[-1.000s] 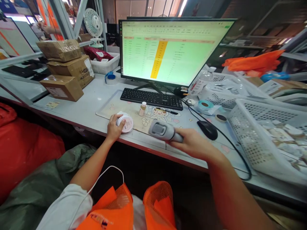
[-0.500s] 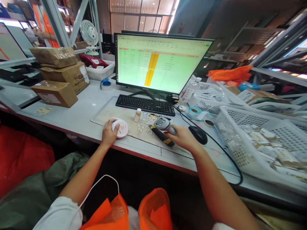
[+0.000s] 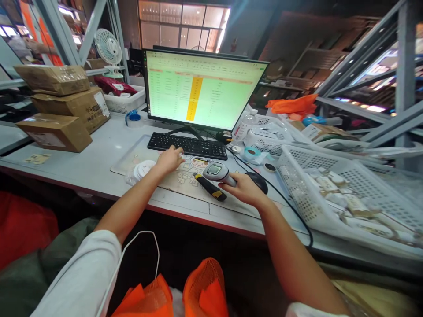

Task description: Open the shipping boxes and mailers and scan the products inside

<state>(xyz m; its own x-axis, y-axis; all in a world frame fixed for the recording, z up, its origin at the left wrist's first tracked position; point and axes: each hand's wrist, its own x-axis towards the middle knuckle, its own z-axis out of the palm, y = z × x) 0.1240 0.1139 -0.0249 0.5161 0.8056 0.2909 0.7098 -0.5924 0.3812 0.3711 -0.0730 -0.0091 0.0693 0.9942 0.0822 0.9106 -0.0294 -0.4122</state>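
My left hand (image 3: 170, 159) is closed at the spot of a small bottle on the desk mat, just in front of the keyboard (image 3: 188, 144). Its fingers hide nearly all of the bottle; only a bit of white (image 3: 181, 155) shows by the fingertips. Under my left forearm, partly covered, lies a round white tub (image 3: 144, 168) with crinkled clear plastic at its side. My right hand (image 3: 243, 188) grips a grey barcode scanner (image 3: 216, 172) by its handle, with the head pointing left. Just left of that hand rests a black and yellow utility knife (image 3: 209, 187).
A monitor (image 3: 205, 90) stands behind the keyboard. The mouse (image 3: 257, 182) and a black cable lie right of my right hand. White baskets (image 3: 297, 189) with packets fill the right side. Cardboard boxes (image 3: 54, 132) are stacked at left. A person in an orange vest is at far left.
My left hand has let go of the white tub and moved right and forward, closing over the small bottle. My right hand still holds the scanner. The view has turned slightly right.
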